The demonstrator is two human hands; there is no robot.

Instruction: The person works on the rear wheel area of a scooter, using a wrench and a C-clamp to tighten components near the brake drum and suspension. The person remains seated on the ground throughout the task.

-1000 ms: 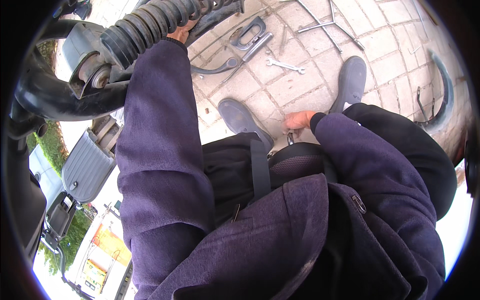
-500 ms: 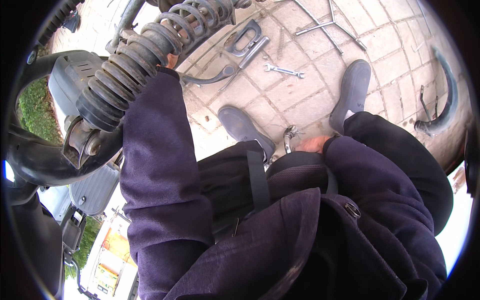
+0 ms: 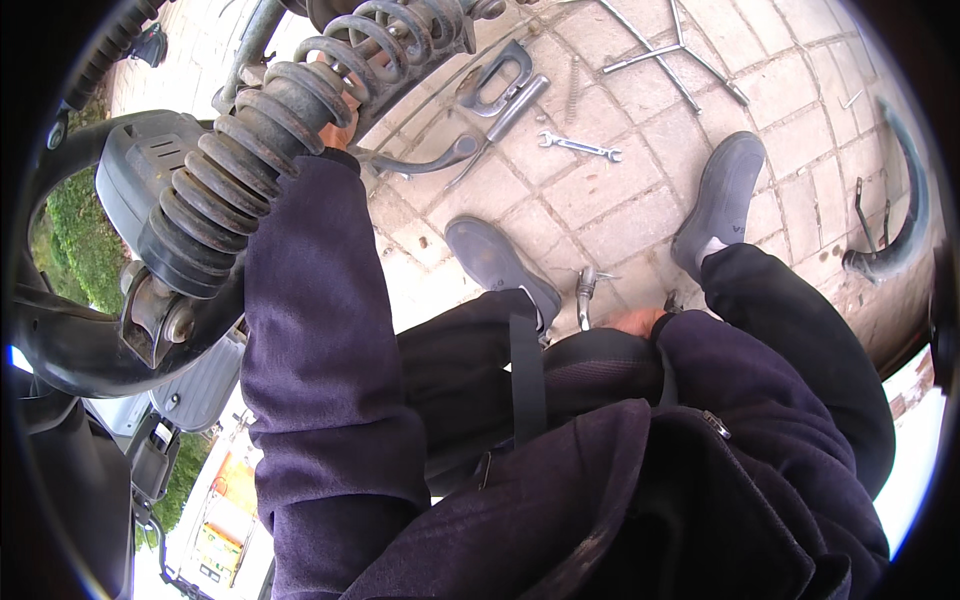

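Behind the coil-spring shock absorber [image 3: 230,170], my left hand [image 3: 338,120] is against the vehicle's underside, its fingers mostly hidden by the coils and frame. Low between my legs, beside the black bag [image 3: 590,360], sits my right hand [image 3: 630,321], with only its back showing and the fingers out of sight. A chrome socket tool [image 3: 585,295] stands just left of that hand; whether the hand touches it I cannot tell. Farther out on the pavers lie an open-ended wrench [image 3: 580,147], a black looped metal part [image 3: 493,80] and a steel tube [image 3: 517,108].
A black tubular frame [image 3: 70,350] and grey plastic housing [image 3: 135,175] fill the left. A three-armed wrench [image 3: 680,48], a curved dark pipe [image 3: 885,255] and small rods lie on the paving [image 3: 610,200]. My shoes [image 3: 728,185] rest on it.
My right hand has moved down and right, behind the bag, uncovering the socket tool. The view has shifted, with more of the spring showing over my left hand, which stays among the vehicle's parts.
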